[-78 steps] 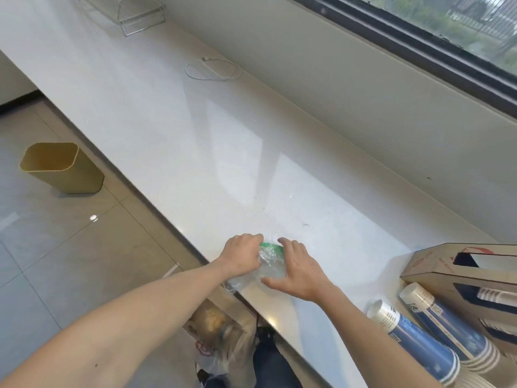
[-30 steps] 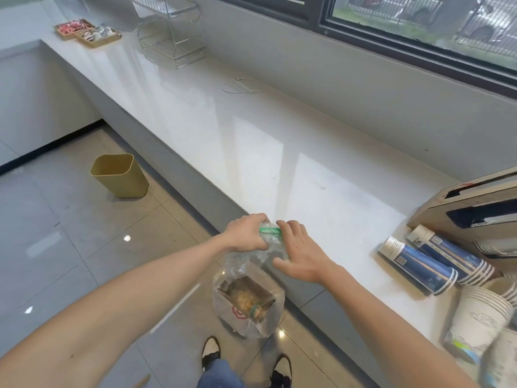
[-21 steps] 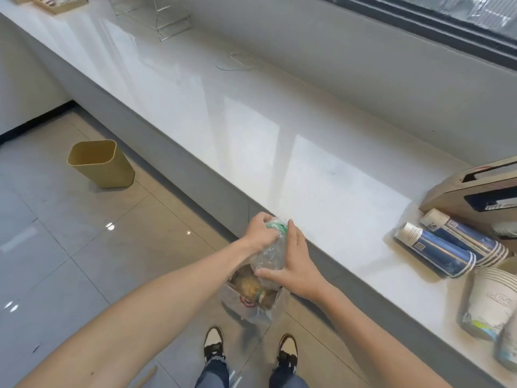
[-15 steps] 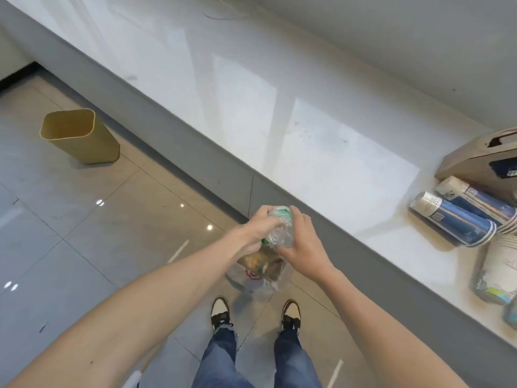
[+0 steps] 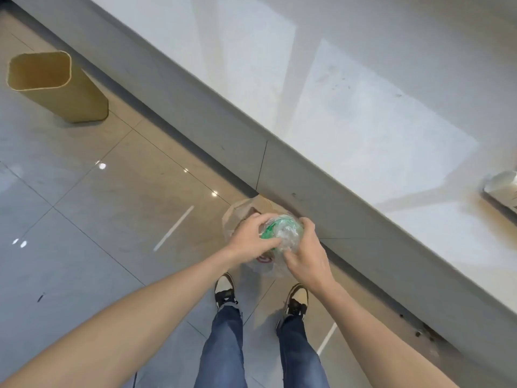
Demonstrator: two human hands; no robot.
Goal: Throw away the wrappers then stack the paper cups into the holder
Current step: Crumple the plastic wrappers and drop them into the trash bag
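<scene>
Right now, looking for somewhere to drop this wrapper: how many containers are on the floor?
2: a tan bin far left, and a plastic bag under both hands, by the counter base. Others may be out of frame.

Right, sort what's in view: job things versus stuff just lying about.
Job:
wrapper, balled between left hand and right hand
trash bag on the floor beneath
cups at the counter's right edge

Lying about:
yellow bin
counter
</scene>
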